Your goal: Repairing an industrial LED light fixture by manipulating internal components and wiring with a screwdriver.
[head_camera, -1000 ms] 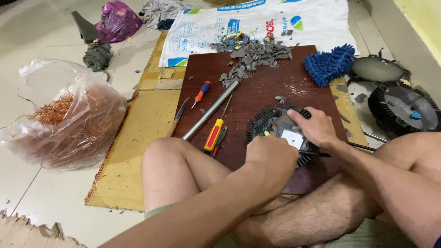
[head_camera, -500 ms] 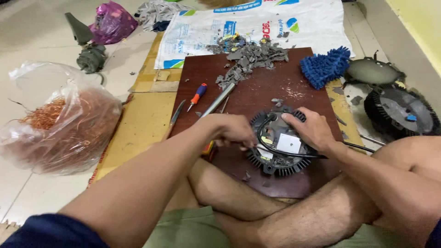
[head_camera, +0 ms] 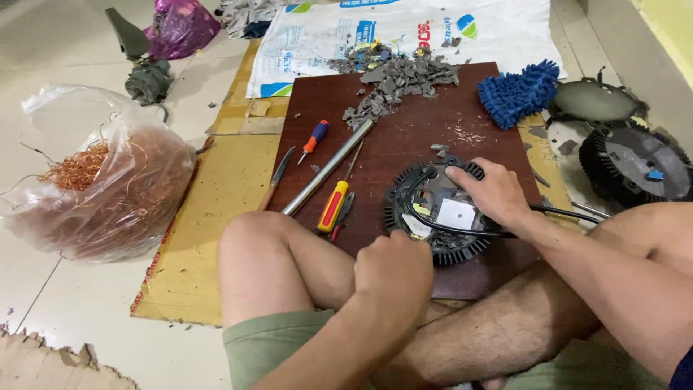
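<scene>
- The right hand (head_camera: 485, 193) lies flat over the upper right part of a round black finned part (head_camera: 437, 211), fingers spread and pressing on it, at the centre right of the frame.
- The left hand (head_camera: 393, 271) is clenched in a fist at the lower edge of the same part, just touching its rim; whether it holds anything inside the fist I cannot tell.
- The finned part rests on a dark red board (head_camera: 404, 130), with a white square patch and a black cable looping across its face.
- A yellow-handled screwdriver (head_camera: 334, 205) lies on the board just left of the part, beside a long metal rod (head_camera: 328, 167) that runs diagonally.
- A smaller screwdriver with a red and blue handle (head_camera: 314, 139) lies further up and left.
- A heap of grey broken pieces (head_camera: 397, 78) sits at the top edge of the board.
- A blue fluffy cloth (head_camera: 517, 92) lies at the board's upper right corner.
- A clear plastic bag of copper wire (head_camera: 101, 180) fills the left of the frame, on the floor.
- Two more round black parts (head_camera: 635, 162) lie at the right edge.
</scene>
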